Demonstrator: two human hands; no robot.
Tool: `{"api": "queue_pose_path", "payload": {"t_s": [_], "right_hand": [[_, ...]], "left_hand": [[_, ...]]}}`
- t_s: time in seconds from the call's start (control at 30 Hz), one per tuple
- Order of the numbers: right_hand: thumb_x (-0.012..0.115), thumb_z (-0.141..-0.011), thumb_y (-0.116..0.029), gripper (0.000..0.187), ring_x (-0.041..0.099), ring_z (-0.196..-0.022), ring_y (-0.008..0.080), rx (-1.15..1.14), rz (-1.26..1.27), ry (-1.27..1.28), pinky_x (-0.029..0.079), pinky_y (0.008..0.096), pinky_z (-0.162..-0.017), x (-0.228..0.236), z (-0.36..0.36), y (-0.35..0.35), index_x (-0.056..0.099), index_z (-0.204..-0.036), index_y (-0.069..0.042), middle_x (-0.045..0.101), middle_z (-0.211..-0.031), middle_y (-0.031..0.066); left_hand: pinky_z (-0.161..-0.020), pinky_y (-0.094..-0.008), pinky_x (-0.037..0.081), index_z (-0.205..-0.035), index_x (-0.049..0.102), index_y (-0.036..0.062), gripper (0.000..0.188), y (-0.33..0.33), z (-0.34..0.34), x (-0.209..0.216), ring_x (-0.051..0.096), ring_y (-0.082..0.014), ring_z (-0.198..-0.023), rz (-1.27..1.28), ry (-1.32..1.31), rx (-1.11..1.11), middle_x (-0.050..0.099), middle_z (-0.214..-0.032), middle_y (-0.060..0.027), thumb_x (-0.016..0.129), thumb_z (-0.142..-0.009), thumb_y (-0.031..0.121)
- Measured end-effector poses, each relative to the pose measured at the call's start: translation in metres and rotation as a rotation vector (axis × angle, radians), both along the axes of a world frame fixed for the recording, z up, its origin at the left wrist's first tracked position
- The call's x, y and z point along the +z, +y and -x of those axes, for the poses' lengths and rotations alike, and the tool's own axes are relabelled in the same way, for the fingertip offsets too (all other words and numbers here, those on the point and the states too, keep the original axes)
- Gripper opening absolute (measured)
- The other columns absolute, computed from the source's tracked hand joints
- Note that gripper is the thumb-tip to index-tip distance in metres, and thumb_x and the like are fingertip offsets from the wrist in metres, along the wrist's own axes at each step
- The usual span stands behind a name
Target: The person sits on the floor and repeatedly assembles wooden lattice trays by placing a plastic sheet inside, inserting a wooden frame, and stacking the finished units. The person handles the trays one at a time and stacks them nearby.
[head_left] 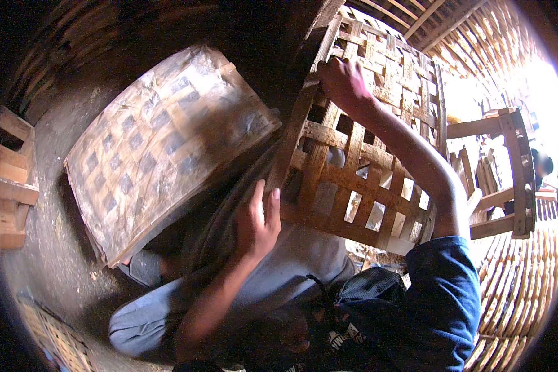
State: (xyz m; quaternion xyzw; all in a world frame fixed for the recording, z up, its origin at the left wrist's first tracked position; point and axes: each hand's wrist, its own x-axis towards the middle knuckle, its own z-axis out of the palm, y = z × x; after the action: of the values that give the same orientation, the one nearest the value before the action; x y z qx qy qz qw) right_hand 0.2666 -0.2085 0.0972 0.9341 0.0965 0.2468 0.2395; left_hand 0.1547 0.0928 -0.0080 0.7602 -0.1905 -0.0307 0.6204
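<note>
Far left: wooden rack (12,192), cut off by the dark rim of the view; below it, woven panel (56,332), likewise cut.

Left of centre: 1 covered tray (149,149), checkered weave showing through a pale, wrinkled sheet; tilted, its long axis rising to the upper right. Its support is hard to make out.

Centre: left hand (258,223), 2 digits raised with a narrow gap, beside the lower end of the open tray's left rail. Cannot tell whether it grips or only touches; its other fingers are hidden.

Right of centre: 1 open tray (338,178), bare woven strips in a wooden frame, above and to the right of the left hand; long axis running up the view, left rail leaning down to the left. Right hand (347,87), closed over that rail near its upper part, fingertips hard to make out; the right forearm crosses the weave and hides some of it. Left hand nearer the low end, right hand nearer the high end.

Far right: wooden frame (519,173) and slats (514,291), partly lost in glare.
</note>
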Motion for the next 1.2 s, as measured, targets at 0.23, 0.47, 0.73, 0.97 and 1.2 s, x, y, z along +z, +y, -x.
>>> {"api": "queue_pose_path", "payload": {"t_s": [0.23,0.47,0.73,0.97,1.2], "right_hand": [[0.064,-0.084,-0.011,0.019,0.065,-0.084,0.032,0.153,0.116,-0.096,0.052,0.0484,-0.072,-0.009,-0.011,-0.018,0.069,-0.102,-0.012,0.065,-0.092,0.0103],[0.069,-0.079,-0.014,0.019,0.067,-0.088,0.0328,-0.046,0.075,0.177,0.055,0.0461,-0.072,0.015,-0.014,0.007,0.071,-0.098,-0.012,0.068,-0.091,0.011],[0.078,-0.075,-0.015,0.019,0.07,-0.074,0.0238,0.093,-0.563,0.491,0.057,0.0355,-0.067,0.039,-0.026,-0.016,0.065,-0.085,-0.006,0.067,-0.077,0.01],[0.073,-0.089,-0.015,0.009,0.071,-0.079,0.0179,0.002,-0.556,0.434,0.057,0.0341,-0.07,0.052,0.016,-0.043,0.075,-0.091,-0.007,0.074,-0.087,0.0073],[0.081,-0.083,-0.028,0.022,0.066,-0.078,0.0183,-0.037,-0.658,0.236,0.054,0.0335,-0.071,0.032,0.048,0.014,0.076,-0.092,-0.008,0.072,-0.085,0.0061]], "left_hand": [[-0.087,-0.0451,0.052,-0.122,0.057,-0.0149,0.053,-0.001,0.004,0.007,0.065,-0.0463,-0.106,0.005,-0.082,0.042,0.063,-0.11,-0.037,0.053,-0.103,0.035],[-0.087,-0.0467,0.052,-0.122,0.057,-0.0153,0.053,0.014,-0.004,0.021,0.064,-0.0489,-0.105,-0.163,-0.117,-0.032,0.063,-0.109,-0.0373,0.051,-0.103,0.034],[-0.082,-0.0487,0.053,-0.121,0.056,-0.0168,0.055,0.015,-0.004,0.008,0.066,-0.0494,-0.096,-0.158,-0.135,0.002,0.064,-0.102,-0.0377,0.051,-0.103,0.035],[-0.079,-0.0447,0.054,-0.122,0.056,-0.0147,0.054,-0.005,0.001,0.015,0.067,-0.0471,-0.096,-0.019,-0.032,-0.032,0.064,-0.1,-0.0372,0.052,-0.103,0.035],[-0.074,-0.0445,0.054,-0.123,0.056,-0.0148,0.053,0.0,-0.001,0.015,0.068,-0.0468,-0.09,-0.043,-0.07,-0.015,0.066,-0.095,-0.0354,0.052,-0.102,0.035]]}}
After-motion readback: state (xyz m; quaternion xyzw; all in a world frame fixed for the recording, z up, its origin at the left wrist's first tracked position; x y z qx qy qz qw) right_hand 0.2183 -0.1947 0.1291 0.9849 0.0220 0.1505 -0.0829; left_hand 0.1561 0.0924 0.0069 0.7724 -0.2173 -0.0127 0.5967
